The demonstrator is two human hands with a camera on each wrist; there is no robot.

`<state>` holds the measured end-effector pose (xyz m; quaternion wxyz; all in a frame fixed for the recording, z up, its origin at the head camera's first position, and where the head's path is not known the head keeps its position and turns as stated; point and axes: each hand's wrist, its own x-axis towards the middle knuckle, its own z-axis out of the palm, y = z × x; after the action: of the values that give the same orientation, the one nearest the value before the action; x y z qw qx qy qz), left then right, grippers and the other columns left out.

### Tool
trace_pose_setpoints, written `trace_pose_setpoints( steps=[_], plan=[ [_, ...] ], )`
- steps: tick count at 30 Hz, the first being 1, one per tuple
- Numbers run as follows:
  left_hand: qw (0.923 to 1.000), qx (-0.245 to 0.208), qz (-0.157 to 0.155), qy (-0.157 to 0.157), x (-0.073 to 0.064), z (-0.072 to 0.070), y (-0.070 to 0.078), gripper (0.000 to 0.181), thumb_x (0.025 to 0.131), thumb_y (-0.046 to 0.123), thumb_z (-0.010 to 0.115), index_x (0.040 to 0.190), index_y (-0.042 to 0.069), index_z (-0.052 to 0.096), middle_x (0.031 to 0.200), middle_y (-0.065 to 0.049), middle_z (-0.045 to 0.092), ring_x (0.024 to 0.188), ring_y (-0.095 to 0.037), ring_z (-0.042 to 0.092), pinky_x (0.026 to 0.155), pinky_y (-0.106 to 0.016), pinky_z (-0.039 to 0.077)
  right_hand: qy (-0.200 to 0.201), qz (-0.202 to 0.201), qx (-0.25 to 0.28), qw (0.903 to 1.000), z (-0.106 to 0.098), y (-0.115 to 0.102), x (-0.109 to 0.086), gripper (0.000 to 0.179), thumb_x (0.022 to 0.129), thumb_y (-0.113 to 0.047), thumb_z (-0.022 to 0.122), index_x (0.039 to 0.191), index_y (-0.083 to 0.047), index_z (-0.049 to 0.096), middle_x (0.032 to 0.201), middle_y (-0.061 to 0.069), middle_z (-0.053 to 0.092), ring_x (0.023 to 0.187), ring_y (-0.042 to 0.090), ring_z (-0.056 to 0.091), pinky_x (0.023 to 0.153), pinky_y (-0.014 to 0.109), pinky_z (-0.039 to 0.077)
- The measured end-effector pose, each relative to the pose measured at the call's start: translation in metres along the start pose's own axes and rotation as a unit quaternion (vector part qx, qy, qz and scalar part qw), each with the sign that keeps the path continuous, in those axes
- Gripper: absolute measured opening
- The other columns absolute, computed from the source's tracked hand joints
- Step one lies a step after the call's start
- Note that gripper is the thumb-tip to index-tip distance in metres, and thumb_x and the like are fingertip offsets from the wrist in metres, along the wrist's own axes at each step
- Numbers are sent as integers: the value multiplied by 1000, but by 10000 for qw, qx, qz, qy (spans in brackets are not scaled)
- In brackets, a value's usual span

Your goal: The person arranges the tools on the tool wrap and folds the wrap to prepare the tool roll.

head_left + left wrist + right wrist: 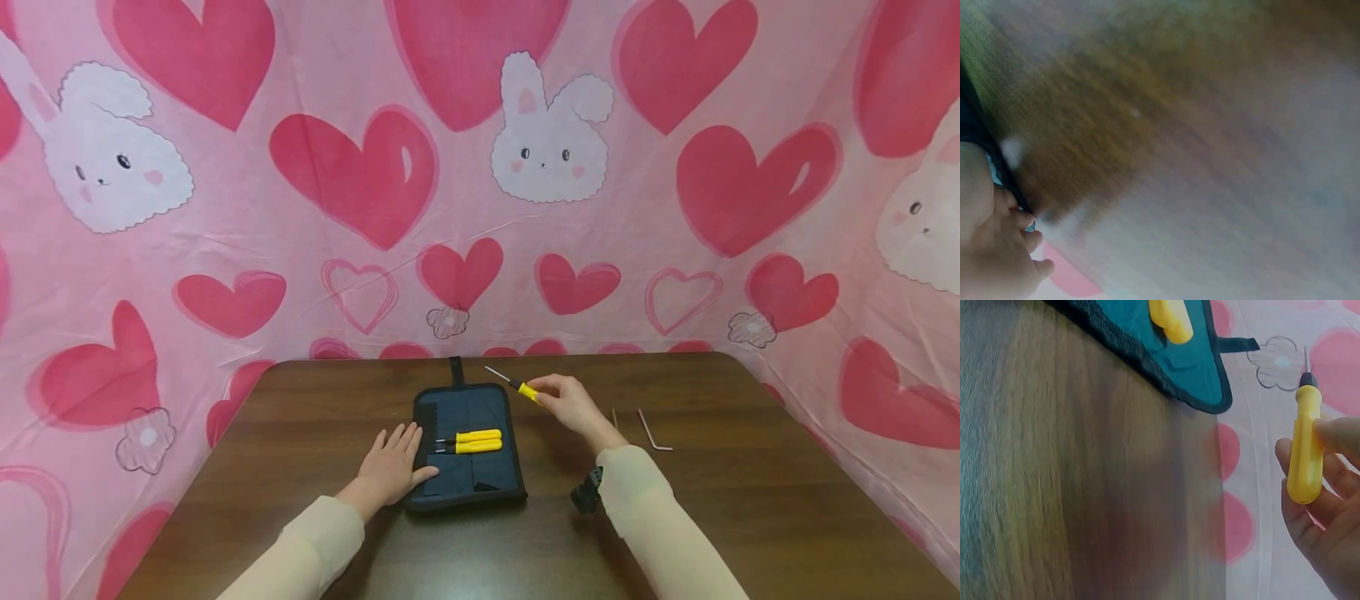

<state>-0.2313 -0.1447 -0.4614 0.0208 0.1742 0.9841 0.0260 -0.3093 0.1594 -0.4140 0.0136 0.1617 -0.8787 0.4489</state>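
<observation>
A dark tool pouch lies on the table, with two yellow-handled screwdrivers side by side on it, their tips to the left. My left hand rests flat on the pouch's left edge, fingers straight. Above the table, right of the pouch's far corner, my right hand pinches a third yellow-handled screwdriver by its handle between thumb and fingers. Its thin shaft points away and to the left. In the left wrist view the left hand shows only at the lower left corner.
Two L-shaped hex keys lie on the table at the right; the nearer-to-edge hex key is plain, the other is partly behind the right wrist. A black strap extends from the pouch's far side. A pink patterned cloth hangs behind the wooden table.
</observation>
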Motion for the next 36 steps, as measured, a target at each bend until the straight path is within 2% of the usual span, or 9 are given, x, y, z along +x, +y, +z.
trace_pose_setpoints(
  steps=[11, 21, 26, 36],
  plan=[
    [10000, -54, 21, 5, 0, 0, 0, 75, 89, 54, 47, 137, -2, 39, 142, -18, 36, 130, -35, 29, 105, -52, 18, -147, -111, -42, 9998, 19, -8, 7, 21, 87, -3, 62, 107, -5, 67, 102, 6, 63, 86, 21, 56, 77, 33, 51],
    [10000, -70, 6, -55, 0, -1, -1, 75, 89, 54, 47, 138, -2, 37, 142, -19, 35, 131, -36, 28, 105, -53, 17, -598, -328, -338, 9971, 35, -13, 10, 20, 87, -5, 62, 106, -7, 68, 100, 5, 63, 87, 21, 55, 79, 33, 51],
    [9999, -147, -6, -40, -1, -2, 0, 75, 88, 55, 47, 137, -2, 38, 142, -18, 35, 131, -35, 29, 105, -53, 18, -723, -190, -422, 9963, 41, -15, 10, 19, 88, -7, 62, 106, -9, 68, 101, 3, 62, 87, 20, 55, 82, 34, 50],
    [9999, -128, -6, -40, -1, -2, 1, 76, 88, 55, 47, 137, -2, 38, 142, -18, 36, 131, -35, 29, 105, -53, 18, -976, -227, -641, 9929, 52, -15, 10, 19, 88, -4, 60, 105, -8, 68, 98, 3, 62, 84, 19, 54, 81, 34, 49]
  ],
)
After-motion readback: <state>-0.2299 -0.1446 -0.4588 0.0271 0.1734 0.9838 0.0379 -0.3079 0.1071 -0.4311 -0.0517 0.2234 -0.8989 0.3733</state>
